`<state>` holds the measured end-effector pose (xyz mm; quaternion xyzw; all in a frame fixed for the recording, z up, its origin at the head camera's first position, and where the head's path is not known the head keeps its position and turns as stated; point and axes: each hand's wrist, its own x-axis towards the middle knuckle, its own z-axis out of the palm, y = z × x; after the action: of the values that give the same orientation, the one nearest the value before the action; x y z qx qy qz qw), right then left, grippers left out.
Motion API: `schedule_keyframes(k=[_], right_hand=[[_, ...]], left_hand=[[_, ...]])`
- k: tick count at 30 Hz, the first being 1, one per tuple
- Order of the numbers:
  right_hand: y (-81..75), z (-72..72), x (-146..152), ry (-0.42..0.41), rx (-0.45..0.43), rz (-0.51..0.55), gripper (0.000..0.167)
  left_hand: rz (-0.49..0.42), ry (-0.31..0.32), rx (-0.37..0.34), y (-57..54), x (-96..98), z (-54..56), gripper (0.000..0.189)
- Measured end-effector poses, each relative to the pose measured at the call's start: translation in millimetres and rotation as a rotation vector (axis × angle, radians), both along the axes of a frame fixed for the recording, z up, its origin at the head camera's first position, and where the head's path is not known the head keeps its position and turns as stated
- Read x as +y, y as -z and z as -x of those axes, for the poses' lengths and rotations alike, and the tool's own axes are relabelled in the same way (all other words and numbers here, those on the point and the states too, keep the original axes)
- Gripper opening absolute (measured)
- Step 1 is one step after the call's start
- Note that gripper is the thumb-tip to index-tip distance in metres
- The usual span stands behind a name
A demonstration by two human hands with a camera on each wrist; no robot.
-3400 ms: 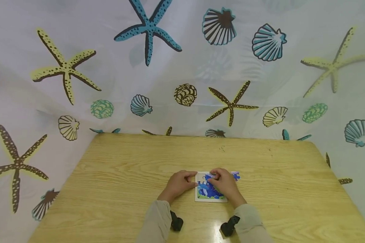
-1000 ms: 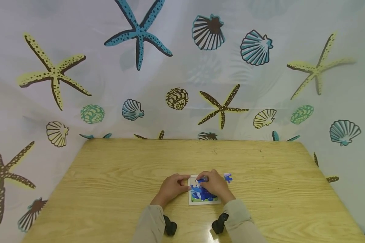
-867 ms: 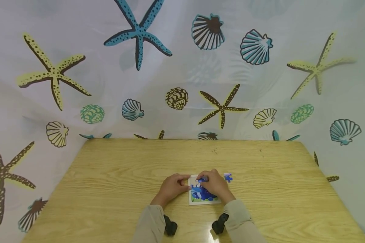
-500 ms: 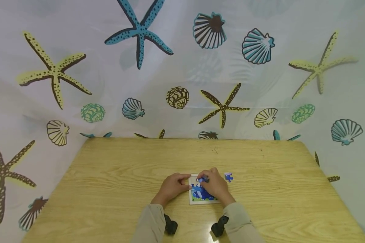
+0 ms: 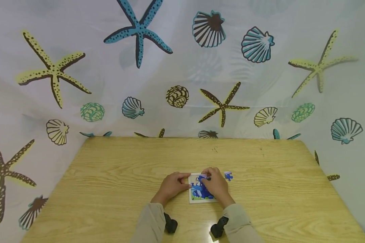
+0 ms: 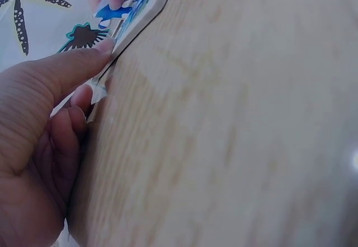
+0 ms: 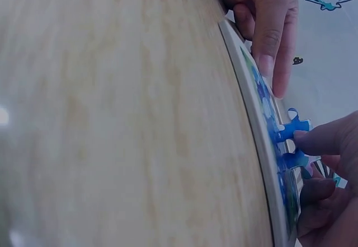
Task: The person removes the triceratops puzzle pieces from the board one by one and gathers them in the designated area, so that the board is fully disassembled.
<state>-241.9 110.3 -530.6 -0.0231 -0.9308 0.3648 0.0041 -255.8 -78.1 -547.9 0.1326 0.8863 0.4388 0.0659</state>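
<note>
A small square jigsaw puzzle board (image 5: 190, 197) lies on the table, its white rim around a picture with a blue dinosaur. My left hand (image 5: 172, 185) holds the board's left side, thumb and index finger at the rim. Above the upper part of the board, my right hand (image 5: 216, 184) pinches a blue puzzle piece (image 7: 293, 128) between thumb and fingers. In the right wrist view that piece is tilted up from the board; the left wrist view shows it beyond the rim. Bare backing shows at the board's upper left. The right hand hides the board's right part.
A loose blue and lilac puzzle piece (image 5: 228, 176) lies just right of the board's far corner. The wood-grain table (image 5: 115, 175) reaches back to a white curtain (image 5: 158, 81) printed with starfish and shells. Dark wrist cameras (image 5: 170, 224) sit at both wrists.
Over the last half second, my right hand has shifted slightly right and away with the piece. The left hand has stayed at the rim. Earlier, the whole head view shifted a little.
</note>
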Motion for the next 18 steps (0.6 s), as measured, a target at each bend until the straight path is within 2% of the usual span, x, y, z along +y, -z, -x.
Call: schedule_keyframes(k=[4,9,18], right_hand=[[-0.7,0.4,1.0,0.025,-0.015,0.061,0.007],[1.1,1.3,4.8,0.052,-0.024,0.12,0.008],[-7.4,4.1,25.7,0.084,0.006,0.379,0.011]], left_hand=[[0.003,-0.001,0.001,-1.8,0.6,0.1,0.042],[0.011,0.004,0.009,-3.0,2.4,0.2,0.042],[0.021,0.001,0.021,0.2,1.3,0.8,0.042]])
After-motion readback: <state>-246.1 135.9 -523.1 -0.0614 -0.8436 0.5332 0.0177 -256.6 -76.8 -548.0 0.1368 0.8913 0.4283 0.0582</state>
